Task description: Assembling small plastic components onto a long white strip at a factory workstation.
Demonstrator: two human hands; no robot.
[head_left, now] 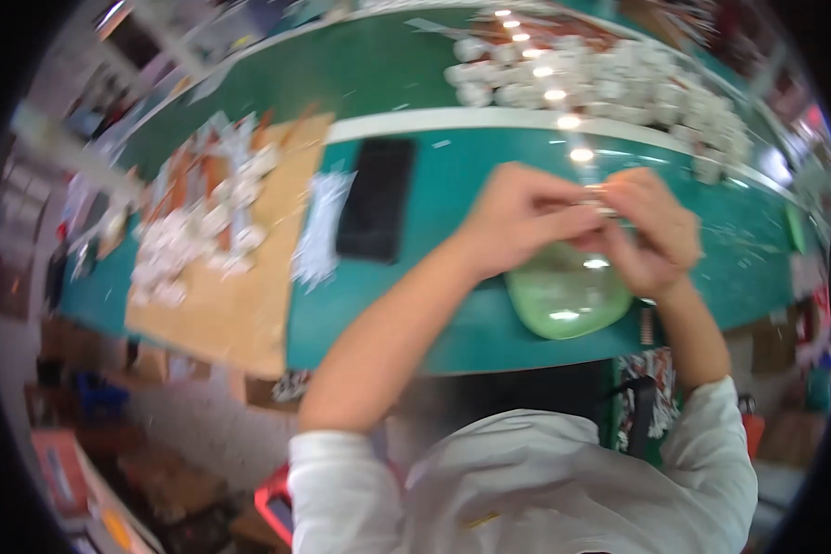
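Observation:
My left hand [531,214] and my right hand [654,226] meet above the green bench, fingertips pinched close together. Between them is a small, pale, shiny piece [602,196], too blurred to name. Both hands are closed around it. Just below them lies a shallow green translucent tray [563,300], its far part hidden by my hands. Left of my left forearm is a flat black slab [377,198], like a phone or tablet. A bundle of thin white strips [321,229] lies beside it.
A brown cardboard sheet [277,314] on the left carries many white rounded parts [180,242] with orange-brown strips. A large heap of similar white parts [609,83] sits at the back right, beyond a white ledge [415,122]. The bench's near edge runs in front of my body.

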